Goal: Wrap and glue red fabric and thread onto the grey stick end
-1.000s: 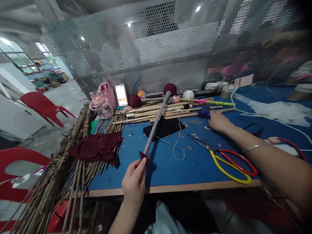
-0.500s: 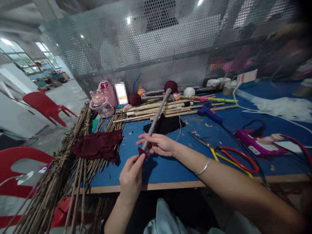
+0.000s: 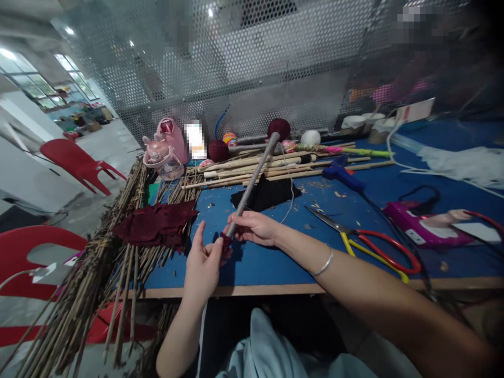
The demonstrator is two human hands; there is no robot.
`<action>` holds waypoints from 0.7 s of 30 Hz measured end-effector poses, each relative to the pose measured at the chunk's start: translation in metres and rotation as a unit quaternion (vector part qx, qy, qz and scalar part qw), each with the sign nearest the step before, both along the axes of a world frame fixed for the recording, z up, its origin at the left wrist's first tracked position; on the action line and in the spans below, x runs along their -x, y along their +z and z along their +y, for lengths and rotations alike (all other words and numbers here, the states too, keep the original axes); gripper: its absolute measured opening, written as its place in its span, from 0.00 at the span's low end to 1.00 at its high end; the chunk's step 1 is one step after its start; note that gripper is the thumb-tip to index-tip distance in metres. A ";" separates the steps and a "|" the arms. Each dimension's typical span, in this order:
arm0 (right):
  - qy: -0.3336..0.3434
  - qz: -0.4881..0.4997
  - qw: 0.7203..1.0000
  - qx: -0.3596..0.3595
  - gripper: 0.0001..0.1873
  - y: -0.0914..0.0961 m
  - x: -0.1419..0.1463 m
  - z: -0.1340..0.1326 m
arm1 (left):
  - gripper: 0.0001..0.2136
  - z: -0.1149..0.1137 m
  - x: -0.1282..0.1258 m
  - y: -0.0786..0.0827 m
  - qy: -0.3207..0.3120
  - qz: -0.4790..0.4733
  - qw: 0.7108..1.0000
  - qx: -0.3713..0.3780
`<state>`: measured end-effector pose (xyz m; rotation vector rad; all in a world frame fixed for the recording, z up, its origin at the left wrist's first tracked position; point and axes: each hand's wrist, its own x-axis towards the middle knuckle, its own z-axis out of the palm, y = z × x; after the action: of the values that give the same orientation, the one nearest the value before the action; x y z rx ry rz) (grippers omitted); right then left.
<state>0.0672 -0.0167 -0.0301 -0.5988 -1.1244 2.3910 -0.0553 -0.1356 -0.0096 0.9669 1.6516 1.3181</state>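
Note:
A long grey wrapped stick (image 3: 255, 185) slants away from me over the table, with a dark red ball (image 3: 279, 129) at its far end. My right hand (image 3: 255, 228) has its fingers closed round the stick near its lower end. At that end a small piece of dark red cloth (image 3: 226, 241) covers the tip. My left hand (image 3: 202, 265) presses the cloth with its thumb, index finger raised; its other fingers are partly hidden. Behind the stick lies a black cloth (image 3: 271, 195). More dark red cloth (image 3: 155, 224) is stacked to the left.
Scissors (image 3: 346, 231) with red and yellow handles lie right of my hands, near a blue glue gun (image 3: 343, 174) and a magenta device (image 3: 421, 223). Bundled twigs (image 3: 94, 257) overhang the table's left edge. Peeled sticks (image 3: 252, 170) and a pink bottle (image 3: 171, 139) are at the back.
My left index finger has lifted away while the thumb stays on the cloth. The cloth now sits closer around the stick's end. My right fingers have closed more on the stick.

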 end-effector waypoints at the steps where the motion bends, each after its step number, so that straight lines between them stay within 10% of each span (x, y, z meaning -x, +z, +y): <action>1: -0.001 -0.002 1.000 0.004 0.07 0.000 0.000 0.000 | 0.37 0.001 0.000 0.001 -0.007 0.010 1.000 -0.004; 6: 0.003 0.000 1.000 0.008 0.07 -0.002 0.000 0.001 | 0.35 0.002 0.000 0.008 -0.029 0.160 0.987 0.000; 12: 0.000 -0.010 1.000 0.017 0.08 -0.003 0.002 0.001 | 0.36 -0.001 -0.006 0.013 0.015 0.442 0.897 0.012; 21: -0.019 -0.020 1.000 0.015 0.09 -0.001 0.002 -0.001 | 0.33 -0.004 -0.009 0.005 0.058 0.507 0.857 -0.074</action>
<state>0.0649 -0.0177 -0.0308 -0.6735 -1.0862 2.3765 -0.0466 -0.1401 -0.0042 1.8902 2.4109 1.0496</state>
